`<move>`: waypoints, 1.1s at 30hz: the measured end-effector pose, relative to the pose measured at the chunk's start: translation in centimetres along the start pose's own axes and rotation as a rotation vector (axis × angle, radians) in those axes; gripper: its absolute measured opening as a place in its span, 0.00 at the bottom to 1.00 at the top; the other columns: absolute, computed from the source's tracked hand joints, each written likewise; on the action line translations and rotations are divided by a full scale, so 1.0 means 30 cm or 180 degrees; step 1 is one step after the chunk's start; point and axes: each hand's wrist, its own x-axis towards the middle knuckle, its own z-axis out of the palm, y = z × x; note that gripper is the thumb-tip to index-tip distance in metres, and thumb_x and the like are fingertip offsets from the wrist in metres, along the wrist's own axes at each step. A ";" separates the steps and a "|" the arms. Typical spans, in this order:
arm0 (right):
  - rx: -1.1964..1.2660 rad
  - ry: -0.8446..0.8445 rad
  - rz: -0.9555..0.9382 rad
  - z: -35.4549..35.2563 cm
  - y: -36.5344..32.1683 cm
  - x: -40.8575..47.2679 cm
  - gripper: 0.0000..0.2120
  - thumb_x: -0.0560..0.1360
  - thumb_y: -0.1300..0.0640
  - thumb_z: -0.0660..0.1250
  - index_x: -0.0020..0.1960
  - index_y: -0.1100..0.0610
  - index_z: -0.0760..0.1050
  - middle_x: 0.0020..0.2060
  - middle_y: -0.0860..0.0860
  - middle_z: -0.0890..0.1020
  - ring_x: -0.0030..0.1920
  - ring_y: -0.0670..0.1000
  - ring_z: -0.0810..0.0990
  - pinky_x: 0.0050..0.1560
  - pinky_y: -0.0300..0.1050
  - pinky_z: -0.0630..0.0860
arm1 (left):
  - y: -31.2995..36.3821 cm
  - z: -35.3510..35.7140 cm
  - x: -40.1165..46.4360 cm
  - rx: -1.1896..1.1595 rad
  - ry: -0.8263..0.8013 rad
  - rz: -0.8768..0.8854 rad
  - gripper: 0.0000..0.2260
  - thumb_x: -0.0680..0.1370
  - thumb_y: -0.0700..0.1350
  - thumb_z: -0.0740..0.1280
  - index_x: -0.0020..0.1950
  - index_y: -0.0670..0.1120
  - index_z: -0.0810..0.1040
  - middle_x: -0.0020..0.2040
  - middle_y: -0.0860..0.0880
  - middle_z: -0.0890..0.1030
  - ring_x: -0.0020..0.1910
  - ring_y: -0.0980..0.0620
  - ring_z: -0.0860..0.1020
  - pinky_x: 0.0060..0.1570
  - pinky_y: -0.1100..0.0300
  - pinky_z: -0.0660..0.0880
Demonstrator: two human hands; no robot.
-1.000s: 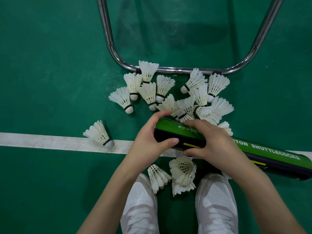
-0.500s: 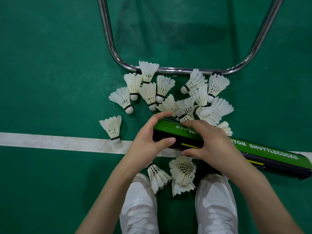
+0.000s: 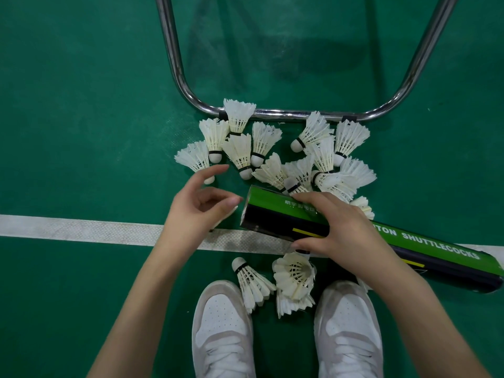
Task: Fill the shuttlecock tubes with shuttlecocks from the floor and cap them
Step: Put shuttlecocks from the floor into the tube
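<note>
Right hand [image 3: 343,230] grips the tube [image 3: 275,211] near its left end, fingers over the top, thumb underneath. Left hand [image 3: 199,211] holds nothing; fingers loosely curled, index finger extended toward the pile [image 3: 275,156], fingertips just beside the tube's left end without touching it.

The tube, green and black, lettered "SHUTTLECOCKS", lies tilted across the white line [image 3: 81,227], its right end lower in frame near the right edge. Whether the left end is capped cannot be told.

The pile of white shuttlecocks lies on the green floor [image 3: 81,105] beyond the tube, reaching the chrome frame [image 3: 286,114]. Two shuttlecocks [image 3: 293,279] lie between the white shoes [image 3: 221,323], below the line. One shuttlecock [image 3: 195,159] lies just beyond the left index fingertip.
</note>
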 end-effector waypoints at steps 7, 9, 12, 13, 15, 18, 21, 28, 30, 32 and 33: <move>0.0023 0.0006 0.0012 -0.003 0.002 0.001 0.34 0.63 0.44 0.74 0.66 0.42 0.64 0.61 0.41 0.71 0.59 0.47 0.70 0.61 0.48 0.65 | -0.086 -0.038 0.021 0.1187 0.0234 0.0405 0.23 0.74 0.35 0.69 0.62 0.58 0.74 0.54 0.62 0.80 0.58 0.67 0.74 0.58 0.75 0.65; 0.0036 0.0016 0.0010 -0.001 0.003 0.000 0.34 0.63 0.44 0.74 0.66 0.42 0.65 0.61 0.42 0.71 0.58 0.47 0.71 0.61 0.49 0.66 | -0.106 -0.030 0.017 0.1393 0.0121 0.0378 0.25 0.75 0.34 0.67 0.63 0.61 0.73 0.57 0.64 0.79 0.59 0.70 0.72 0.56 0.78 0.63; 0.0046 0.0032 0.0012 0.000 0.006 -0.001 0.34 0.63 0.44 0.74 0.66 0.41 0.65 0.61 0.42 0.72 0.58 0.47 0.71 0.61 0.50 0.66 | -0.137 -0.012 0.011 0.1584 -0.0110 0.0315 0.27 0.75 0.33 0.66 0.66 0.60 0.71 0.59 0.63 0.78 0.60 0.65 0.73 0.57 0.66 0.67; 0.0037 0.0034 0.0013 0.001 0.006 0.000 0.34 0.63 0.44 0.74 0.66 0.41 0.64 0.61 0.42 0.72 0.58 0.48 0.71 0.61 0.50 0.66 | -0.145 -0.007 0.008 0.1639 -0.0179 0.0312 0.27 0.75 0.33 0.66 0.66 0.59 0.71 0.59 0.62 0.78 0.60 0.64 0.73 0.56 0.64 0.67; 0.0029 0.0032 0.0022 0.002 0.007 0.001 0.34 0.63 0.43 0.74 0.66 0.41 0.64 0.61 0.42 0.72 0.58 0.48 0.71 0.61 0.50 0.66 | -0.155 -0.001 0.005 0.1722 -0.0256 0.0301 0.26 0.75 0.33 0.65 0.66 0.58 0.71 0.58 0.61 0.78 0.60 0.62 0.73 0.55 0.62 0.68; 0.0023 0.0033 0.0015 0.002 0.009 0.000 0.34 0.63 0.43 0.74 0.66 0.41 0.64 0.61 0.42 0.71 0.58 0.48 0.71 0.60 0.50 0.66 | -0.161 0.000 0.006 0.1770 -0.0241 0.0295 0.24 0.76 0.34 0.66 0.66 0.57 0.71 0.58 0.61 0.78 0.58 0.60 0.73 0.53 0.62 0.68; 0.0001 0.0048 0.0010 0.002 0.009 0.000 0.34 0.63 0.43 0.74 0.66 0.41 0.64 0.60 0.42 0.72 0.57 0.48 0.71 0.59 0.49 0.67 | -0.165 -0.003 0.017 0.1902 -0.0157 0.0352 0.23 0.75 0.35 0.68 0.66 0.55 0.72 0.55 0.58 0.79 0.55 0.57 0.74 0.50 0.63 0.67; 0.0007 0.0051 0.0005 0.001 0.011 0.000 0.34 0.64 0.43 0.74 0.66 0.42 0.64 0.60 0.42 0.72 0.57 0.47 0.71 0.59 0.48 0.66 | -0.170 -0.012 0.014 0.2058 0.0041 0.0384 0.20 0.73 0.39 0.71 0.64 0.52 0.74 0.45 0.56 0.78 0.46 0.54 0.76 0.41 0.73 0.66; 0.0008 0.0057 0.0001 0.001 0.011 0.000 0.34 0.63 0.43 0.74 0.66 0.41 0.64 0.60 0.42 0.72 0.57 0.47 0.71 0.59 0.49 0.67 | -0.170 -0.015 0.013 0.1902 0.0151 0.0263 0.18 0.74 0.41 0.71 0.62 0.53 0.75 0.43 0.56 0.77 0.45 0.56 0.76 0.41 0.75 0.66; 0.0006 0.0060 0.0000 0.001 0.011 -0.001 0.34 0.63 0.43 0.74 0.66 0.41 0.64 0.60 0.42 0.72 0.57 0.47 0.71 0.59 0.48 0.67 | -0.166 -0.019 0.014 0.1562 0.0300 0.0098 0.16 0.74 0.41 0.71 0.60 0.55 0.76 0.41 0.54 0.77 0.46 0.58 0.76 0.44 0.74 0.66; 0.0007 0.0061 0.0002 0.000 0.012 0.000 0.34 0.63 0.43 0.74 0.66 0.42 0.64 0.60 0.42 0.72 0.57 0.47 0.71 0.59 0.48 0.67 | -0.163 -0.022 0.015 0.1337 0.0372 0.0040 0.16 0.74 0.41 0.71 0.59 0.55 0.76 0.40 0.52 0.77 0.46 0.59 0.77 0.47 0.73 0.68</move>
